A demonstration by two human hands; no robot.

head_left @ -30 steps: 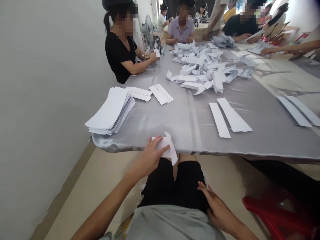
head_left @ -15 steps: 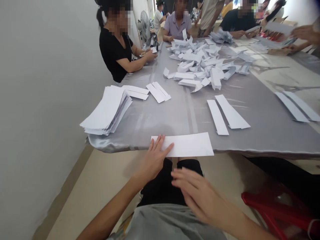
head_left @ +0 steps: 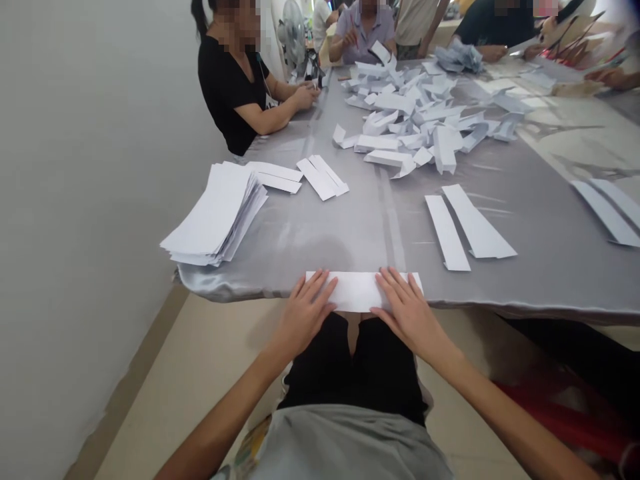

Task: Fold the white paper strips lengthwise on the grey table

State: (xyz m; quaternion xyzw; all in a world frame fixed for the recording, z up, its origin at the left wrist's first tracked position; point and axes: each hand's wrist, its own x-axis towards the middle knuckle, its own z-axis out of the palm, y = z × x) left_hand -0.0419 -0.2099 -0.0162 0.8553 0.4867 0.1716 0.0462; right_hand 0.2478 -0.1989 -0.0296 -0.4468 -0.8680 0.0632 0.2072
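A white strip of paper (head_left: 356, 291) lies lengthwise along the near edge of the table, its lower side level with the edge. My left hand (head_left: 306, 308) rests on its left end, fingers stretched out over the sheet. On its right part lies my right hand (head_left: 406, 308), fingers also spread and flat. Both thumbs are at the paper's lower side. To the left stands a thick stack of white paper (head_left: 207, 213). Two folded paper strips (head_left: 447, 233) lie to the right, beyond my right hand.
A large heap of folded papers (head_left: 405, 120) covers the middle of the grey tablecloth (head_left: 340, 233). More folded strips (head_left: 320, 177) lie beside the stack. A person in black (head_left: 233, 87) sits at the left side; others sit at the far end. A red stool (head_left: 555, 413) stands below right.
My right hand has moved up and forward from above my lap onto the right part of the paper. My left hand stays on the left end. The view has shifted slightly.
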